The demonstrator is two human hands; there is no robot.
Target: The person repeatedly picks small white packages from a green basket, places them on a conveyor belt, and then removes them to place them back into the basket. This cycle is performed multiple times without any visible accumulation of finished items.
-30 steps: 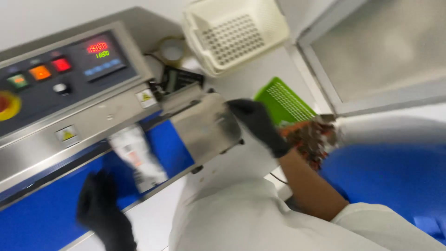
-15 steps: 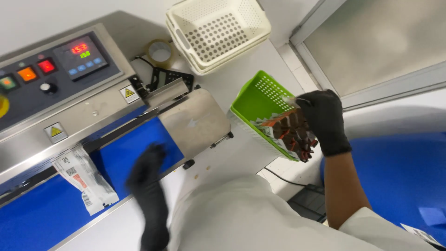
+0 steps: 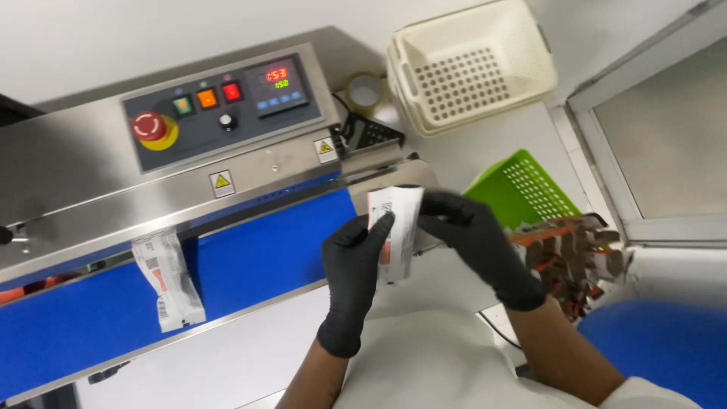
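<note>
both hands [image 3: 424, 250] half hide one white packet [image 3: 395, 227].

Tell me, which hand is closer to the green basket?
Right. The right hand is just beside the green basket, holding a small packet. The left hand holds the packet's far side, farther off.

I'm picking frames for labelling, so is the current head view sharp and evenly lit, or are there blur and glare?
Head view: mostly sharp; the left hand, right hand and the packet they hold are crisp. The pile of packets at right is smeared. Lighting is even, with mild sheen on the steel sealer.
</note>
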